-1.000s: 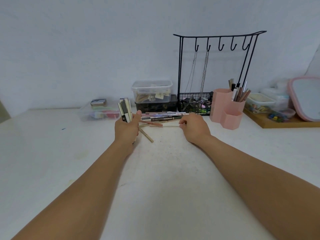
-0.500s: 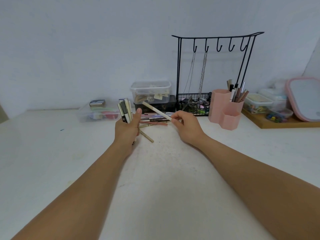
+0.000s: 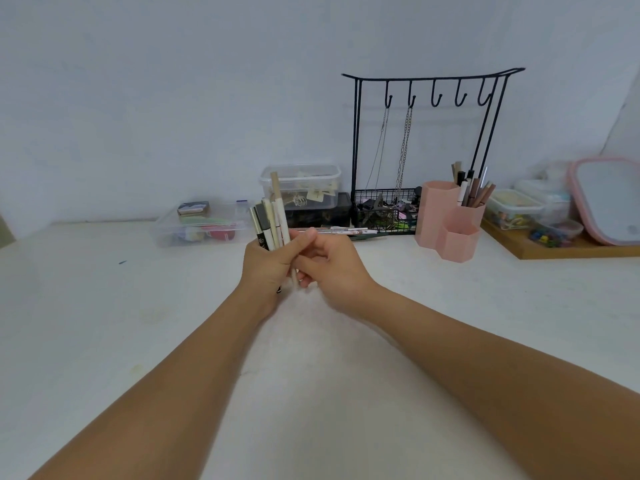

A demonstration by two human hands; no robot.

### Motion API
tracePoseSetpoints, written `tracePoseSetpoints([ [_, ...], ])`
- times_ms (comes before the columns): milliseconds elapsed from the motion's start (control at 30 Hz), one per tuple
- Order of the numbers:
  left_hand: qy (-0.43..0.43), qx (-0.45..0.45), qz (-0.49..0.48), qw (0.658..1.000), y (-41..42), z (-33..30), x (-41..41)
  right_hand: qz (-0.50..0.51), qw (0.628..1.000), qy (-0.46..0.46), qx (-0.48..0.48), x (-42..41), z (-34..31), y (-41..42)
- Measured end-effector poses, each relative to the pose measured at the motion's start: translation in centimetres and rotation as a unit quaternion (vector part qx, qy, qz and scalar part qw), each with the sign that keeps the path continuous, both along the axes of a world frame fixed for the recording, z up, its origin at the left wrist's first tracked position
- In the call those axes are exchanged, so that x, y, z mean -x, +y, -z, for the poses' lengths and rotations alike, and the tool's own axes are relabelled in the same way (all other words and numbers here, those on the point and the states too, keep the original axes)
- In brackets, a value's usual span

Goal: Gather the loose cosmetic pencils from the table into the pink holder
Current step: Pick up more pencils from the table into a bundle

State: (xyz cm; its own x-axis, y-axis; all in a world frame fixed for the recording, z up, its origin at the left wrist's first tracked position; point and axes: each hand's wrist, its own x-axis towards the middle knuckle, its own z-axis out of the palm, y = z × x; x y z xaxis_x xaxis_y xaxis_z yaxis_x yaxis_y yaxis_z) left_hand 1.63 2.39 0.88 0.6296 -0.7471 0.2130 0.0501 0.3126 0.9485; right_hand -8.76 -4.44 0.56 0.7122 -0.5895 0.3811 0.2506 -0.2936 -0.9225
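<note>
My left hand point(image 3: 266, 263) grips an upright bundle of cosmetic pencils point(image 3: 270, 216), white, beige and black. My right hand point(image 3: 334, 268) presses against it from the right, fingers curled around the lower end of a beige pencil in the bundle. A few loose pencils point(image 3: 346, 231) lie on the white table just behind my hands. The pink holder point(image 3: 446, 223), with hexagonal cups, stands to the right and has several pencils in its rear cup.
A black wire jewellery rack point(image 3: 426, 147) with hanging chains stands behind the loose pencils. Clear plastic boxes point(image 3: 301, 185) sit at the back left of it, another clear box point(image 3: 201, 226) farther left. A wooden tray point(image 3: 568, 249) with small containers and a pink mirror point(image 3: 609, 199) lies at the right.
My right hand picked a beige pencil off the table, carried it left and set it into the bundle in my left hand. The view has shifted slightly.
</note>
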Motion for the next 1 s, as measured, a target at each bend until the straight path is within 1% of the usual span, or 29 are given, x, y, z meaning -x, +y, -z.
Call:
tracePoseSetpoints([
  [100,0.006,-0.026,-0.016,1.000,-0.1,0.1,0.0,0.003,1.000,0.001,0.006,0.1,0.4,0.0],
  [233,-0.014,-0.055,-0.047,0.997,-0.7,0.5,-0.5,-0.003,0.999,0.038,0.002,0.4,0.6,-0.3],
  [267,-0.015,-0.058,-0.054,0.997,-0.8,0.5,-0.7,0.013,0.998,0.053,0.017,0.5,0.6,-0.7],
  [300,-0.017,-0.068,-0.069,0.995,-0.9,0.5,-0.9,0.049,0.995,0.072,0.053,0.8,0.6,-1.3],
  [333,-0.023,-0.082,-0.089,0.992,-0.9,0.5,-1.2,0.106,0.984,0.093,0.111,1.2,0.5,-2.2],
  [367,-0.027,-0.093,-0.108,0.989,-0.9,0.5,-1.5,0.169,0.961,0.115,0.185,1.8,0.6,-3.3],
  [400,-0.025,-0.098,-0.120,0.988,-0.9,0.6,-1.8,0.222,0.930,0.141,0.256,2.5,0.7,-4.4],
  [433,-0.018,-0.100,-0.127,0.987,-0.9,0.6,-2.1,0.262,0.900,0.168,0.304,3.2,0.7,-5.6],
  [467,-0.011,-0.100,-0.129,0.986,-1.0,0.7,-2.3,0.294,0.879,0.194,0.323,3.9,0.8,-6.8],
  [567,0.002,-0.097,-0.122,0.988,-1.0,0.7,-2.5,0.353,0.842,0.267,0.309,4.9,1.1,-9.5],
  [633,0.006,-0.080,-0.106,0.991,-1.1,0.8,-2.5,0.351,0.835,0.306,0.292,4.8,1.2,-10.4],
  [733,-0.011,-0.084,-0.100,0.991,-1.2,0.7,-2.6,0.339,0.846,0.314,0.265,4.5,1.1,-11.0],
  [1000,-0.035,-0.100,-0.101,0.989,-1.2,0.7,-2.4,0.377,0.872,0.250,0.190,4.8,1.3,-11.4],
])
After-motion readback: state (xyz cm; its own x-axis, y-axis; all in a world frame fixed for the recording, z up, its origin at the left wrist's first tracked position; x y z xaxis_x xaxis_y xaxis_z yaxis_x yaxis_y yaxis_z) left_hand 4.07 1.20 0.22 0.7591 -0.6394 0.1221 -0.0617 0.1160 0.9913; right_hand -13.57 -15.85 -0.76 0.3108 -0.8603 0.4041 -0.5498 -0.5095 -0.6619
